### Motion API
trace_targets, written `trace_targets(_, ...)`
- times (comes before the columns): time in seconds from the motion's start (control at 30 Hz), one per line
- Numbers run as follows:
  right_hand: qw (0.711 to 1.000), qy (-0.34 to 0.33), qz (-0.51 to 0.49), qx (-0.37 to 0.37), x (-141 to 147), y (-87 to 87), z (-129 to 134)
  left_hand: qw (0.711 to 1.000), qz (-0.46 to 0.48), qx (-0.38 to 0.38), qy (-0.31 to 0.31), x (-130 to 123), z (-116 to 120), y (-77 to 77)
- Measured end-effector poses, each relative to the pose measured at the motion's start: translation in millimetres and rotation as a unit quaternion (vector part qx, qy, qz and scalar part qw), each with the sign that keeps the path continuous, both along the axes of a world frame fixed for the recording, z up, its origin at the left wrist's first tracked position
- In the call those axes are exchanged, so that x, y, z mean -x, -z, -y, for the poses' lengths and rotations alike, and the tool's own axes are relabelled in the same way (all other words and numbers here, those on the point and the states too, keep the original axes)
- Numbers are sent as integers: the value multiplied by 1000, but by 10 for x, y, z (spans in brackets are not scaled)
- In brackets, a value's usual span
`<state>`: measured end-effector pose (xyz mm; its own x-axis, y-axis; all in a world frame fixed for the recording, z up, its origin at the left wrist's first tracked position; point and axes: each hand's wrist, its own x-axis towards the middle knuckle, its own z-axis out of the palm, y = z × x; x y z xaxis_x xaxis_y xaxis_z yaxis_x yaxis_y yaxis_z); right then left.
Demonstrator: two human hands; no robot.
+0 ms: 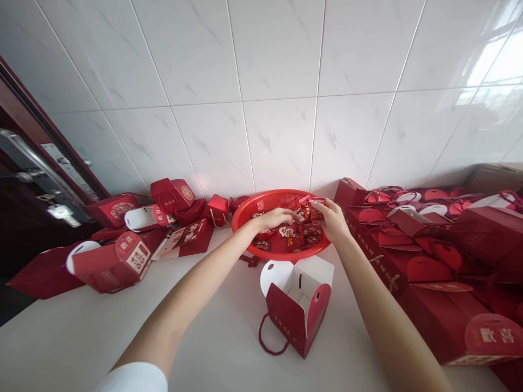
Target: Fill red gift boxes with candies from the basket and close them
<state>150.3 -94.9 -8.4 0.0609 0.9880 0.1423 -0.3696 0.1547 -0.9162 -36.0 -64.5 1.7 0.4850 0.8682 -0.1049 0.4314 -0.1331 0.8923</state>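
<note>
A red plastic basket (245,210) stands against the tiled wall with several small wrapped packets (296,238) inside. My left hand (279,219) reaches over its left part, fingers bent down at the packets; what its fingertips touch is hidden. At the right rim, the fingers of my right hand (333,218) are closed on a red packet (315,202). In front of the basket, an open red box (288,321) with a white inside stands on the white table (212,348). A dark red cord handle (267,348) hangs from its left side.
Many red gift boxes (437,310) are piled along the right side. At the left, several more red boxes (112,267) lie loosely, some with flaps open. A dark door with a metal handle (38,158) is at the far left. Pale wall tiles (278,141) rise behind.
</note>
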Motion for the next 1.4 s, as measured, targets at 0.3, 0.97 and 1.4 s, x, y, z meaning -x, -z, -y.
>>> trace_targets(0.3,1000,8,-7,18,9,-30,23,996,71,-19,-57,9,-69,49)
trace_targets(0.97,999,-4,-29,18,23,-52,57,980,121,-131,-86,40,-109,51)
trace_targets(1.4,948,-235,189,-103,-283,-597,526,991,105,-45,69,284,863,-287)
